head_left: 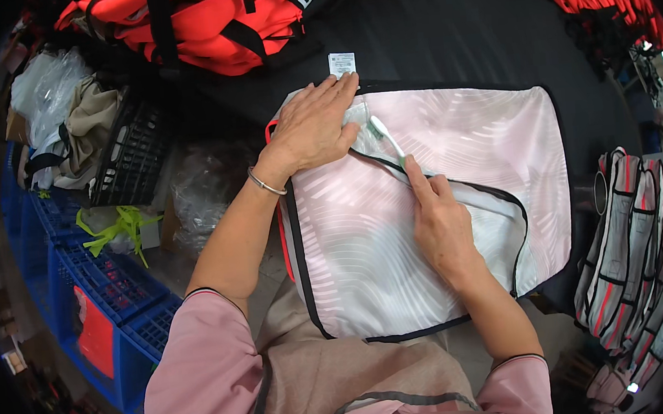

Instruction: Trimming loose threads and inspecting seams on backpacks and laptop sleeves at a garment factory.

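A pale pink and white patterned fabric bag (375,258) with dark edging lies across the black table surface in front of me. Its curved dark zipper opening (496,190) gapes on the upper right, showing pale lining. My left hand (312,122) rests flat on the bag's upper left corner, fingers stretched toward a small white label (342,63) at the edge. In my right hand (442,225) is a white toothbrush (387,137), gripped by its handle. The brush head touches the fabric beside my left thumb, near the zipper's upper end.
Bright red-orange bags (213,24) are piled at the back left, with more at the back right. Blue plastic crates (109,281) and a black basket (117,147) holding fabric and plastic stand at my left. Several grey bags with red trim (622,237) hang or stand at the right.
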Demonstrator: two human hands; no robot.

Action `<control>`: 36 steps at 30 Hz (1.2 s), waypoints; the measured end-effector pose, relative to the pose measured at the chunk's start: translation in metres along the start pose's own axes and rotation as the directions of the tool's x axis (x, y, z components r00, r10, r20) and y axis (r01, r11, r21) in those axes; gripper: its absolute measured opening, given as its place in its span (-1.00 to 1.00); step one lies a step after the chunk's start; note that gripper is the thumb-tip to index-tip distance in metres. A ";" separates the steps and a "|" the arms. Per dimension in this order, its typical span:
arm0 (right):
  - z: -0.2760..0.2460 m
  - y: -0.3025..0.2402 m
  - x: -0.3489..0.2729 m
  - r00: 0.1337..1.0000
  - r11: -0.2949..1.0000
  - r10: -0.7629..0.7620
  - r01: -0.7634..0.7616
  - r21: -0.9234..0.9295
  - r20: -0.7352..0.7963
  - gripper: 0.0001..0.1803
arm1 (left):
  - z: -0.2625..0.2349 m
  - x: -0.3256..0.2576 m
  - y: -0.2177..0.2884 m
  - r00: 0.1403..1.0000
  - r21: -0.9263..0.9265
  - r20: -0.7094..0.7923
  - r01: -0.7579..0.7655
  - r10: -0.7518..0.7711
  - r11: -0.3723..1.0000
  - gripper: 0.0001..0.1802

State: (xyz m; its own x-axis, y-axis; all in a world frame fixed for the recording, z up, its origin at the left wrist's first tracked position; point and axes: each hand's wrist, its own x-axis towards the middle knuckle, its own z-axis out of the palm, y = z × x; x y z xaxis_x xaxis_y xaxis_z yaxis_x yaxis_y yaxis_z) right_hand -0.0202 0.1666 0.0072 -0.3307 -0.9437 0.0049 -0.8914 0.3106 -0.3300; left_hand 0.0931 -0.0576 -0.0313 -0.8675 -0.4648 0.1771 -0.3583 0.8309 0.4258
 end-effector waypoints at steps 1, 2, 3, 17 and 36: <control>0.000 -0.003 0.004 1.000 1.000 0.009 -0.009 -0.017 0.014 -0.24 | -0.001 0.000 0.001 1.000 0.008 0.005 0.006 -0.006 1.000 -0.24; 0.002 -0.008 0.010 1.000 1.000 0.012 -0.012 -0.018 0.012 -0.24 | -0.001 0.001 0.001 1.000 0.017 0.009 0.011 -0.012 1.000 -0.23; 0.004 -0.014 0.016 1.000 1.000 0.023 -0.023 0.004 -0.020 -0.29 | 0.000 0.000 0.001 1.000 0.014 0.008 0.012 -0.012 1.000 -0.23; 0.013 -0.020 0.035 0.998 1.000 0.001 -0.002 -0.024 -0.060 -0.34 | 0.001 -0.001 0.011 0.998 0.015 -0.020 0.065 -0.065 0.998 -0.17; -0.056 0.026 -0.003 0.983 0.989 -0.126 0.113 0.099 0.134 -0.45 | 0.008 -0.062 0.029 0.908 -0.177 -0.167 -0.411 0.384 0.894 -0.76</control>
State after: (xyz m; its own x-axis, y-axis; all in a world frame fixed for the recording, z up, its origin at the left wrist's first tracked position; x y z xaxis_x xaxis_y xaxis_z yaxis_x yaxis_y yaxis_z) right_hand -0.0603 0.1835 0.0510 -0.1715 -0.9820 -0.0798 -0.8879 0.1891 -0.4193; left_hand 0.1336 -0.0028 -0.0367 -0.8675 -0.1545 0.4728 0.0970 0.8797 0.4655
